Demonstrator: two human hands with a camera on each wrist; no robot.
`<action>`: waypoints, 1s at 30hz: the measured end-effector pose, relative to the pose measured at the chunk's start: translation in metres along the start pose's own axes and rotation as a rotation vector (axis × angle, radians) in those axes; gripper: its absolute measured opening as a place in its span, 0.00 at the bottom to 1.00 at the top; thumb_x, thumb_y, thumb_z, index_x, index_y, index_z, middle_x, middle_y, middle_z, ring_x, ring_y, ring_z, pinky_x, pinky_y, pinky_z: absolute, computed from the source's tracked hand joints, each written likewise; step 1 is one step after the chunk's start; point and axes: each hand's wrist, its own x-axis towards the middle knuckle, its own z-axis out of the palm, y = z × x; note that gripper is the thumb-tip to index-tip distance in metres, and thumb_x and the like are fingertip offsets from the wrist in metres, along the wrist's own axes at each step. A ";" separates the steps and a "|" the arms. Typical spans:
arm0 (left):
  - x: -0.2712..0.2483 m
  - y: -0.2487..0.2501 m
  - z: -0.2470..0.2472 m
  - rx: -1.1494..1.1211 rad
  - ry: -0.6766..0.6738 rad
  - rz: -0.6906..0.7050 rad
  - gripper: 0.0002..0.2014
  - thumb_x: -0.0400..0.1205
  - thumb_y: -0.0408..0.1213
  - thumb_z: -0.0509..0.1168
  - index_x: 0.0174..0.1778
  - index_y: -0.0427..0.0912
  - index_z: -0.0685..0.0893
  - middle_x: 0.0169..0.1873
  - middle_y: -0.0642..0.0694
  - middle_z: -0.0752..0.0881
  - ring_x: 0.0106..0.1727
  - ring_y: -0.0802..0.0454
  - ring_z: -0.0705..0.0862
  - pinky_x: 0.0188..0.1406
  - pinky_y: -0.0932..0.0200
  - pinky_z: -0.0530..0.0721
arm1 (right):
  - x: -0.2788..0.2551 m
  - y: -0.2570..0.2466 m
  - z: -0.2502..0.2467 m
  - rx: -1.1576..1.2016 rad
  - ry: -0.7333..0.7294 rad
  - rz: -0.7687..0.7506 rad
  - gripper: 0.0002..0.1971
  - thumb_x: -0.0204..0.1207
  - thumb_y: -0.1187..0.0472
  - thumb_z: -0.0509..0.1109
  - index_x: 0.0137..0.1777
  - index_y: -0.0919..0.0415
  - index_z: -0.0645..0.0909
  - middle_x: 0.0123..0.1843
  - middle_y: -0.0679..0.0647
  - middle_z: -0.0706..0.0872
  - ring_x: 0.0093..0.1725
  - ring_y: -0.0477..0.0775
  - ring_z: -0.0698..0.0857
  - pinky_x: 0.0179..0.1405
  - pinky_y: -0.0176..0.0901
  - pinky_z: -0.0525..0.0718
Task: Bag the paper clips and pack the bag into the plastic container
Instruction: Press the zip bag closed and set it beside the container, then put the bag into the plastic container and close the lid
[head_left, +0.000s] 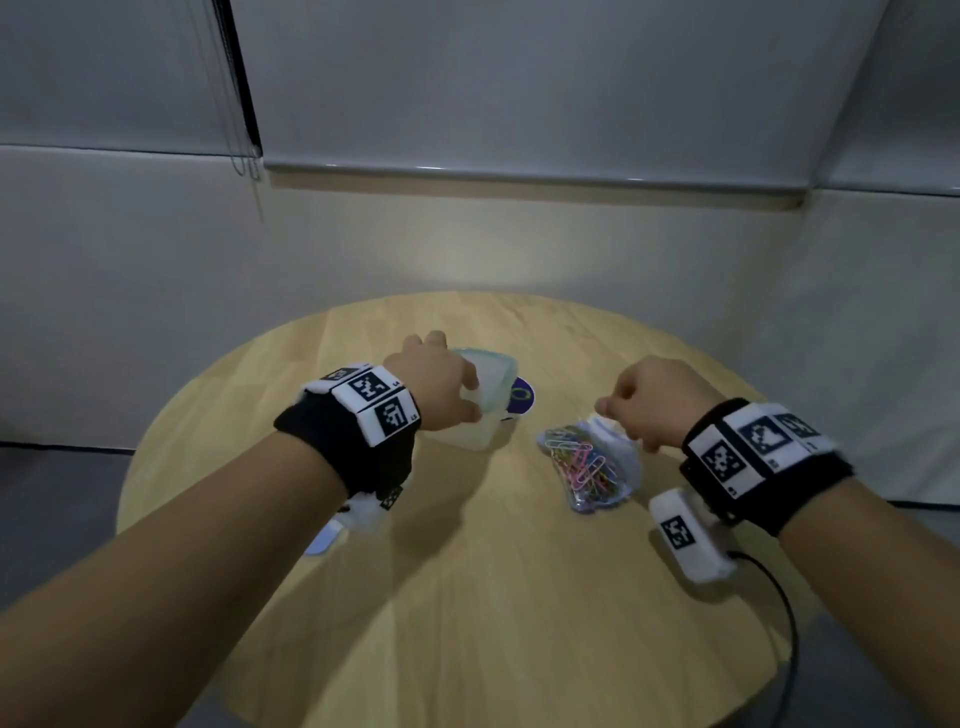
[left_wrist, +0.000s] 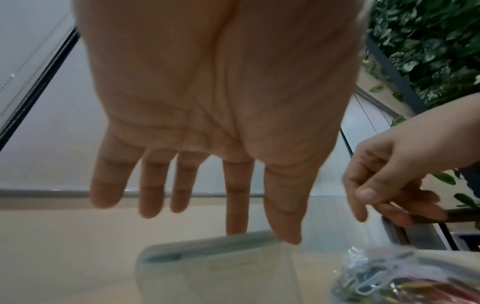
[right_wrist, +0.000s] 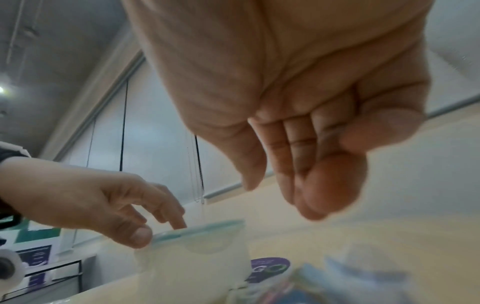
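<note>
So the round wooden bench (head_left: 467, 597) fills the lower middle of the head view, with both forearms coming in from the bottom corners. Left of centre sits the plastic container (head_left: 480, 402), translucent with a teal-edged lid (head_left: 488, 364) on top. The left hand (head_left: 436, 384) is over it: in the left wrist view the fingers (left_wrist: 236, 197) are pretty much straight and spread, with the index tip and thumb tip right at the near edge of the lid. The right wrist view shows the same thing from the side, thumb and one fingertip touching the lid rim. So the left grip is apart, just touching, not wrapped round anything.

Right of centre in the head view is the clear bag (head_left: 592, 467) lying flat on the bench, and the coloured paper clips (head_left: 584, 462) are inside it, pink, yellow, green and blue all jumbled. It's apart from the container, a gap of bare wood between them. The right hand (head_left: 654, 410) is just above the bag's upper end, fingers curled in. Whether that grip is actually pinching the bag's edge I can't tell; the right wrist view is blurry down there, and the left wrist view shows the curled fingers above the bag.

There's also a purple round sticker (head_left: 522, 397) peeking out from behind the container, and a black cable (head_left: 779, 613) trailing off at the lower right.
</note>
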 end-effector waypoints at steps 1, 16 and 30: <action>-0.006 0.000 -0.001 -0.048 -0.003 0.007 0.24 0.80 0.57 0.66 0.73 0.57 0.77 0.65 0.42 0.72 0.64 0.41 0.75 0.61 0.49 0.77 | 0.001 -0.006 0.002 0.040 0.023 -0.017 0.16 0.77 0.51 0.68 0.41 0.66 0.85 0.33 0.61 0.90 0.29 0.59 0.88 0.38 0.46 0.87; -0.052 -0.034 0.028 -1.278 -0.129 -0.376 0.11 0.87 0.35 0.62 0.57 0.29 0.76 0.48 0.30 0.80 0.37 0.38 0.83 0.44 0.41 0.87 | -0.012 -0.054 0.042 0.754 -0.627 0.220 0.10 0.73 0.64 0.71 0.53 0.66 0.82 0.31 0.55 0.79 0.23 0.49 0.80 0.15 0.33 0.78; -0.065 -0.019 0.048 -1.328 -0.229 -0.383 0.13 0.83 0.46 0.70 0.43 0.39 0.78 0.27 0.44 0.74 0.23 0.52 0.70 0.20 0.64 0.72 | -0.041 -0.054 0.043 1.018 -0.705 0.274 0.05 0.78 0.68 0.66 0.40 0.63 0.79 0.24 0.56 0.85 0.15 0.49 0.81 0.12 0.32 0.79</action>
